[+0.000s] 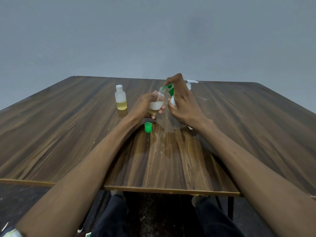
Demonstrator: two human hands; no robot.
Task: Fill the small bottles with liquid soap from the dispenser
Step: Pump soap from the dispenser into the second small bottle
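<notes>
Green pump nozzle (168,86) of the dispenser (172,100) sits at the mouth of a small bottle (158,103). The left hand (147,106) curls round that bottle, tilted, above the wooden table (68,125). The right hand (181,100) wraps the dispenser, forefinger arched over the pump. A green cap (148,127) lies near; a second small bottle (121,98) stands uncapped, far left.

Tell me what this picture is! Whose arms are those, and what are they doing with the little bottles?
A camera on a person's head looks down at their own arms. The left hand holds a small bottle tilted toward a green-topped soap pump. The right hand grips that pump, one finger on top, its spout at the bottle's mouth. On the wooden table stand another small bottle, uncapped and partly filled, a green cap, and a white pump bottle behind the hand.
</notes>
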